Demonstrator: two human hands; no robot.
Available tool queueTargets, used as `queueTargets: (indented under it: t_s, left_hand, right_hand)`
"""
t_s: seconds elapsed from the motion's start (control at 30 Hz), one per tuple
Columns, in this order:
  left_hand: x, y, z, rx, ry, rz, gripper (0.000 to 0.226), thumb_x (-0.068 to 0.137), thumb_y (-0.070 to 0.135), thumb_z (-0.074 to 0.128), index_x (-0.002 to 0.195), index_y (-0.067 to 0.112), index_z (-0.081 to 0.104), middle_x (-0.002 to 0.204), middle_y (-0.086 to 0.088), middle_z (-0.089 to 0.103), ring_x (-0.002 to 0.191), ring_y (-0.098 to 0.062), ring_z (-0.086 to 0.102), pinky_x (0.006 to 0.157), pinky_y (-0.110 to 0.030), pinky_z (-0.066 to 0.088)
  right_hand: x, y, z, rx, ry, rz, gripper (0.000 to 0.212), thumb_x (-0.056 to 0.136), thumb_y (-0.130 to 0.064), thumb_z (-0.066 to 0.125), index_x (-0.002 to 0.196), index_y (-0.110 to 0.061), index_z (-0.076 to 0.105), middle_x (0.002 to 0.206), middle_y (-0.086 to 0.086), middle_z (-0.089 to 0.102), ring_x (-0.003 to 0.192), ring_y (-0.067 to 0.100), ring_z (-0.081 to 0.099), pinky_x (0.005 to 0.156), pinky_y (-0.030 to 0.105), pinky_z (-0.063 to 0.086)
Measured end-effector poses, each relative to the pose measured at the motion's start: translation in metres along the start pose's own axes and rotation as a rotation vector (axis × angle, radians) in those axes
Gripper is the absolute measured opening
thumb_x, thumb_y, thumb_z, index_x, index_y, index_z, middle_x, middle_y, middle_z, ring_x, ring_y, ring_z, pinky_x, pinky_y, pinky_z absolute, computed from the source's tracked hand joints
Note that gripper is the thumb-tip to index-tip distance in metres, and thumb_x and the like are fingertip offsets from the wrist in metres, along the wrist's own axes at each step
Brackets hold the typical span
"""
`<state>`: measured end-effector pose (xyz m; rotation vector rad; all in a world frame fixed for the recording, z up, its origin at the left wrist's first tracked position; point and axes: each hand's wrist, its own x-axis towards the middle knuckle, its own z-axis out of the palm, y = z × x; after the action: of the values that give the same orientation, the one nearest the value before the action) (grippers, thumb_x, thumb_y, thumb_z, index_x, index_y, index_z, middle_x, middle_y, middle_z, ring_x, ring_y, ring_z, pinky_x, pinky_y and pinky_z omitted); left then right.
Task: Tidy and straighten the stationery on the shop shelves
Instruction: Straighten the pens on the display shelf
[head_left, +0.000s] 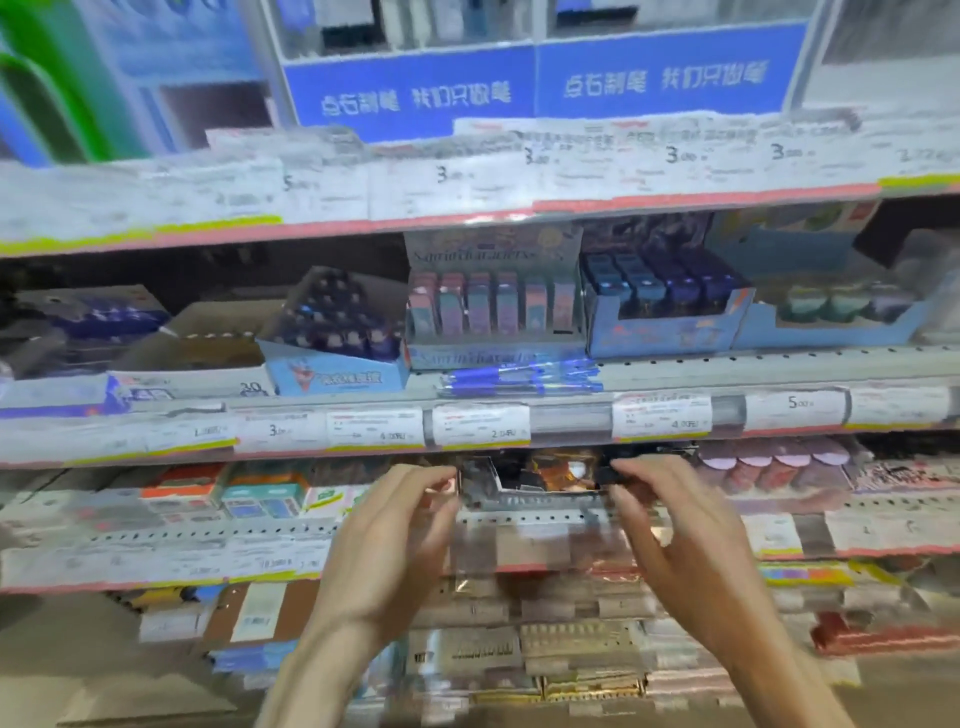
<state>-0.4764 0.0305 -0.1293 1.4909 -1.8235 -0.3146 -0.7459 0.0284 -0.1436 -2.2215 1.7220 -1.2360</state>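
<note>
A dark display box (535, 480) with orange and black items inside sits on the lower shelf (519, 519), just under the price-label rail. My left hand (395, 525) grips the box's left end, fingers curled at its edge. My right hand (670, 519) holds its right end, thumb and fingers pinched on the dark corner. The frame is blurred, so the box's contents are hard to read.
The shelf above holds a tilted blue box (332, 343), a pastel box (493, 306), blue boxes (670, 306) and a loose pack of blue pens (519, 379) at its front edge. Pink round items (774, 467) lie right of the box, coloured packets (234, 493) left. Stacked packs fill the bottom.
</note>
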Motion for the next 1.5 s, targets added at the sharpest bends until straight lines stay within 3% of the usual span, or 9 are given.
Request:
queueTargets:
  t_s: [0.17, 0.37, 0.5, 0.73, 0.83, 1.03, 1.2, 1.33, 1.5]
  left_hand:
    - [0.026, -0.027, -0.043, 0.14, -0.035, 0.313, 0.027, 0.094, 0.032, 0.058, 0.12, 0.026, 0.06, 0.106, 0.014, 0.061, 0.094, -0.013, 0.06, 0.077, -0.036, 0.052]
    - [0.049, -0.009, -0.063, 0.296, -0.039, 0.393, 0.024, 0.09, 0.039, 0.051, 0.11, 0.03, 0.059, 0.103, 0.015, 0.059, 0.095, -0.011, 0.057, 0.073, -0.034, 0.052]
    - [0.062, 0.008, -0.071, 0.383, -0.014, 0.483, 0.026, 0.095, 0.037, 0.052, 0.117, 0.025, 0.059, 0.105, 0.01, 0.057, 0.094, -0.015, 0.058, 0.071, -0.033, 0.051]
    - [0.094, 0.032, -0.059, 0.498, -0.051, 0.486, 0.032, 0.096, 0.049, 0.044, 0.116, 0.027, 0.056, 0.11, 0.009, 0.053, 0.1, -0.017, 0.057, 0.071, -0.04, 0.053]
    - [0.099, 0.032, -0.055, 0.513, -0.055, 0.454, 0.034, 0.096, 0.054, 0.042, 0.113, 0.028, 0.058, 0.107, 0.011, 0.056, 0.101, -0.016, 0.057, 0.074, -0.039, 0.053]
    - [0.102, 0.03, -0.053, 0.529, -0.086, 0.401, 0.04, 0.095, 0.059, 0.034, 0.107, 0.031, 0.061, 0.101, 0.014, 0.059, 0.099, -0.015, 0.056, 0.074, -0.037, 0.053]
    - [0.104, 0.031, -0.054, 0.482, -0.126, 0.356, 0.036, 0.095, 0.057, 0.043, 0.111, 0.032, 0.063, 0.104, 0.014, 0.058, 0.103, -0.012, 0.053, 0.081, -0.033, 0.05]
    - [0.105, 0.032, -0.055, 0.441, -0.152, 0.322, 0.034, 0.096, 0.056, 0.047, 0.115, 0.033, 0.062, 0.106, 0.012, 0.057, 0.106, -0.012, 0.052, 0.083, -0.031, 0.046]
    - [0.105, 0.034, -0.057, 0.404, -0.151, 0.302, 0.027, 0.094, 0.056, 0.051, 0.107, 0.034, 0.058, 0.09, 0.012, 0.048, 0.094, -0.013, 0.049, 0.077, -0.03, 0.042]
  right_hand:
    - [0.02, -0.036, 0.001, -0.201, 0.034, -0.132, 0.027, 0.096, -0.027, 0.055, 0.115, -0.013, 0.066, 0.108, 0.0, 0.064, 0.1, 0.024, 0.063, 0.084, 0.039, 0.052]
    - [0.05, -0.053, -0.022, -0.343, 0.018, -0.306, 0.022, 0.095, -0.023, 0.058, 0.113, -0.012, 0.065, 0.107, 0.002, 0.062, 0.096, 0.026, 0.063, 0.077, 0.041, 0.055]
    - [0.079, -0.051, -0.04, -0.38, 0.002, -0.366, 0.019, 0.096, -0.023, 0.058, 0.111, -0.013, 0.064, 0.105, 0.002, 0.059, 0.094, 0.026, 0.06, 0.074, 0.039, 0.052]
    - [0.115, -0.044, -0.052, -0.412, -0.3, -0.302, 0.025, 0.095, -0.04, 0.055, 0.113, -0.023, 0.06, 0.104, -0.007, 0.058, 0.102, 0.019, 0.055, 0.084, 0.035, 0.046]
    - [0.123, -0.043, -0.052, -0.349, -0.373, -0.249, 0.019, 0.095, -0.041, 0.055, 0.107, -0.027, 0.055, 0.094, -0.014, 0.052, 0.095, 0.015, 0.054, 0.08, 0.031, 0.043]
    - [0.132, -0.045, -0.051, -0.248, -0.424, -0.133, 0.013, 0.092, -0.034, 0.062, 0.1, -0.03, 0.053, 0.084, -0.012, 0.06, 0.08, 0.011, 0.055, 0.07, 0.027, 0.04]
    - [0.136, -0.046, -0.052, -0.183, -0.437, -0.083, 0.017, 0.09, -0.032, 0.067, 0.101, -0.03, 0.054, 0.082, -0.011, 0.059, 0.076, 0.006, 0.053, 0.062, 0.015, 0.035]
    - [0.136, -0.047, -0.053, -0.176, -0.448, -0.07, 0.017, 0.091, -0.032, 0.067, 0.104, -0.029, 0.057, 0.081, -0.009, 0.058, 0.077, 0.008, 0.052, 0.063, 0.015, 0.037]
    - [0.136, -0.049, -0.055, -0.154, -0.442, -0.062, 0.014, 0.089, -0.034, 0.069, 0.1, -0.031, 0.06, 0.085, -0.01, 0.059, 0.076, 0.004, 0.051, 0.062, 0.017, 0.037]
